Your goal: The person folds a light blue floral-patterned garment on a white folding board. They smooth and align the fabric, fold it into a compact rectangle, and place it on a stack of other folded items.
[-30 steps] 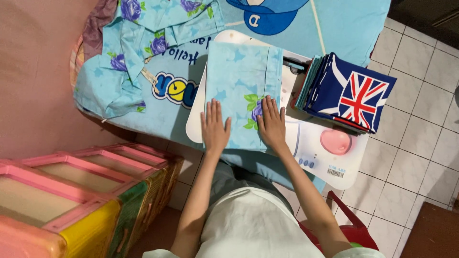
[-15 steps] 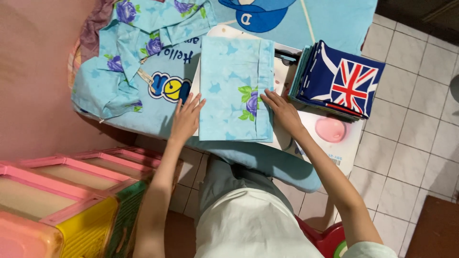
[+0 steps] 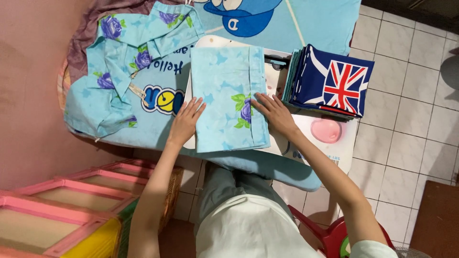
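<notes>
A folded light-blue cloth (image 3: 224, 93) with a purple flower print lies flat on a white board (image 3: 315, 143) in front of me. My left hand (image 3: 185, 120) rests with fingers spread at the cloth's left edge. At the right edge, my right hand (image 3: 271, 111) lies flat, fingertips touching the flower print. Neither hand grips anything.
A stack of folded dark-blue cloths with a flag print (image 3: 332, 81) stands right of the cloth. A pile of unfolded light-blue flowered garments (image 3: 119, 71) lies at left on a blue cartoon sheet (image 3: 296, 21). Pink-framed bins (image 3: 57, 210) stand at lower left, a red stool (image 3: 330, 236) below.
Both hands slid apart from the cloth's near middle to its left and right edges. The camera view shifted slightly.
</notes>
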